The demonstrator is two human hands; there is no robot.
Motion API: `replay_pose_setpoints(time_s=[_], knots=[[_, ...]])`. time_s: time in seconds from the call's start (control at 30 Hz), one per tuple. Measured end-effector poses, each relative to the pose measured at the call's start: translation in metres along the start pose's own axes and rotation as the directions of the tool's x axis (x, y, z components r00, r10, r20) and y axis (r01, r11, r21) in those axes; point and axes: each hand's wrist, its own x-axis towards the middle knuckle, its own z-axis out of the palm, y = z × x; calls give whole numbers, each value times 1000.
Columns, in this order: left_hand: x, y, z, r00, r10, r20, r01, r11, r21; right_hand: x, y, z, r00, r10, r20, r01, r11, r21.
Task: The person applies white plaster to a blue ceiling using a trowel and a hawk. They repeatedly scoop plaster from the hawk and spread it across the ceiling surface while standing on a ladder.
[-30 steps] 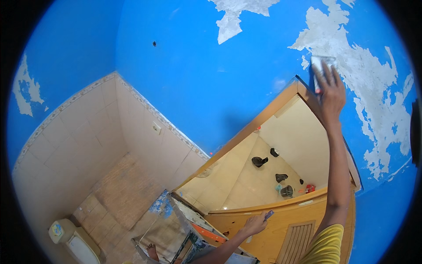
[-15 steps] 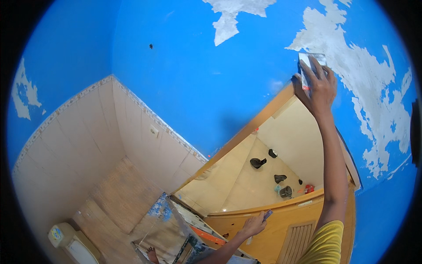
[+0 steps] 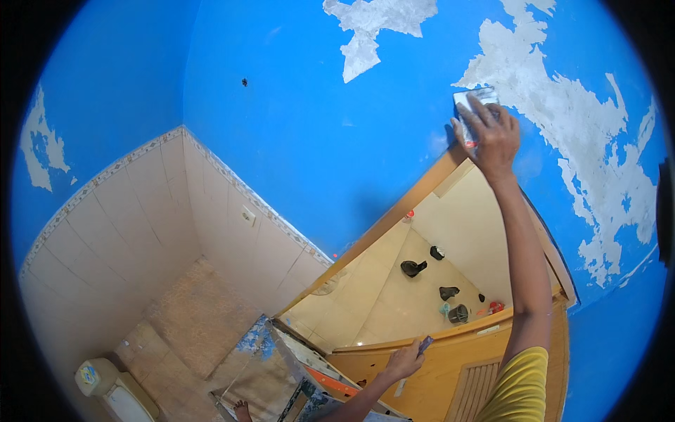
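Observation:
Against the blue wall [image 3: 302, 105], my right hand [image 3: 492, 137] presses a flat sheet [image 3: 464, 105] that looks like folded sandpaper, pale on its back with a dark edge. It sits just above the corner of the wooden door frame [image 3: 397, 214], at the lower border of a bare grey-white patch [image 3: 520, 70] where the paint is gone. Lower down, in front of the yellowish wooden door [image 3: 436, 366], my left hand [image 3: 404, 361] is closed round a small tool with a dark purple-blue end [image 3: 425, 344]. The rest of that tool is hidden in the fingers.
Below me stands a paint-splashed ladder or stand [image 3: 309, 380], with a bare foot [image 3: 242, 411] beside it. A toilet [image 3: 126, 397] is at the lower left. Through the opening, black bags [image 3: 413, 268] and a dark bucket [image 3: 458, 314] lie on the floor. A socket [image 3: 247, 215] is on the tiled wall.
My right hand has slid left along the wall with the sheet, towards the corner of the door frame. The left hand has barely moved and keeps its tool.

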Motion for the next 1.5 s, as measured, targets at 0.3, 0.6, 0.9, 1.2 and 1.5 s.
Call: replay_pose_setpoints(time_s=[0.3, 0.6, 0.9, 1.2, 1.5], knots=[[-5, -8, 1, 1000, 12, 18, -14, 996, 93, 56, 2, 27, 999, 36, -14, -36, 999, -28], [-8, 2, 3, 999, 32, -28, -33, 999, -10, 26, -12, 9, 997, 43, 68, -36, 994, -100], [2, 2, -17, 993, -54, -101, 51, 998, -31, -25, -30, -4, 992, 40, 116, -37, 999, -28], [-4, -2, -8, 1000, -23, -18, 24, 998, 65, -35, -26, -8, 987, 41, 156, -48, 998, 38], [-10, 4, -4, 1000, 2, -8, -1, 998, 69, -1, -26, 8, 996, 69, 61, -69, 998, 4]])
